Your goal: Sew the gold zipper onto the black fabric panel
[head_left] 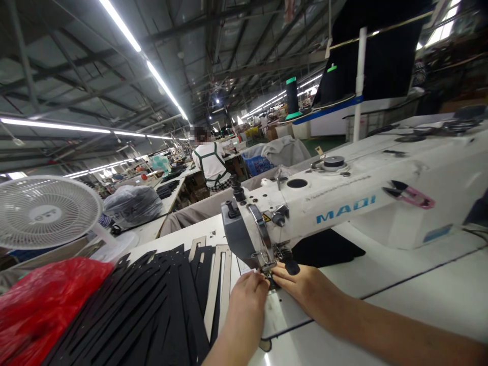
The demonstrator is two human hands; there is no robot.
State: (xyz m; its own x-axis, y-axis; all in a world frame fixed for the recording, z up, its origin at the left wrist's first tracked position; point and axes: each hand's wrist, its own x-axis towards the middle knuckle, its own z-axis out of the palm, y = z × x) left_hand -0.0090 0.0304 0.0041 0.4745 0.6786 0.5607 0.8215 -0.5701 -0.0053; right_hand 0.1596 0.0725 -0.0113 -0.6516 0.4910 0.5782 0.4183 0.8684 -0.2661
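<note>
My left hand (246,300) and my right hand (305,287) meet at the presser foot (269,267) of a white MAQI industrial sewing machine (335,203). Their fingertips pinch a small piece of black fabric (272,279) just below the foot, and the fingers hide most of it. The needle area is partly covered. Beyond my right hand, a folded black cloth (326,247) lies on the machine table. Under my left wrist and to its left spreads a pile of long black cut strips (160,305), with pale strips (221,274) among them.
Pink-handled thread snips (409,195) rest on the machine, and a black thread cone (292,96) stands behind it. A red plastic bag (41,305) and a white fan (46,212) sit at the left. A co-worker (211,165) in a white top stands farther back.
</note>
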